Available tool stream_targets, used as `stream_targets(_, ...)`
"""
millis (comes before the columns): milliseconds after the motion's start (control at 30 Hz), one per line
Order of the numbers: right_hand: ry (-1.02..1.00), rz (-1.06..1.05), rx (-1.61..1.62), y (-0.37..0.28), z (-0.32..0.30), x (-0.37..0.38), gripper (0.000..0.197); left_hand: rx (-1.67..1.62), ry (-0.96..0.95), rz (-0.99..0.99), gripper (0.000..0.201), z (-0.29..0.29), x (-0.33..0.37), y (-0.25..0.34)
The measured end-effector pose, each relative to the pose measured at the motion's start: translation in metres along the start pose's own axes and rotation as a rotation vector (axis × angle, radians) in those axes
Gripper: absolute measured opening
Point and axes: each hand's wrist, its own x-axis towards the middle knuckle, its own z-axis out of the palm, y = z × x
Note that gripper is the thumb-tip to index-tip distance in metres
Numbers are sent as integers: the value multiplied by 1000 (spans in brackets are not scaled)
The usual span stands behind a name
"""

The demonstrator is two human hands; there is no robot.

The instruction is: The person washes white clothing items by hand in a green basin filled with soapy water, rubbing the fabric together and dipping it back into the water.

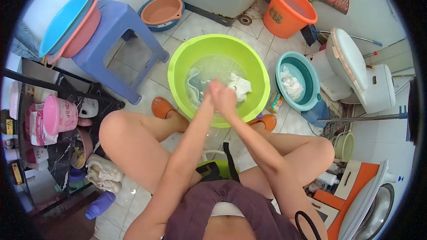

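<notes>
A wide lime-green basin (pixel 178 78) with cloudy water stands on the floor between my feet. My left hand (pixel 210 94) and my right hand (pixel 225 98) are pressed together above the water near its middle. Both are closed and blurred by motion; whatever lies between them is hidden. Just right of my right hand, a bunched white cloth (pixel 240 86) rises partly out of the water. A pale cloth item with a bluish edge (pixel 193 86) lies in the water on the left side.
A teal basin (pixel 309 72) holding white cloth (pixel 290 83) stands to the right, with a small packet (pixel 275 103) beside it. Farther back are an orange bucket (pixel 289 14) and a toilet (pixel 351 64). At left, a blue stool (pixel 111 31) carries stacked basins (pixel 66 24).
</notes>
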Motion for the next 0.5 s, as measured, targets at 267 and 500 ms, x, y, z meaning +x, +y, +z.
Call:
stream_targets(267,-300,415,765,43,-74,24,33,158,-97,-138,32,20,-14,18)
stream_targets(500,-574,312,980,41,-113,17,21,150,-326,114,35,27,-36,29)
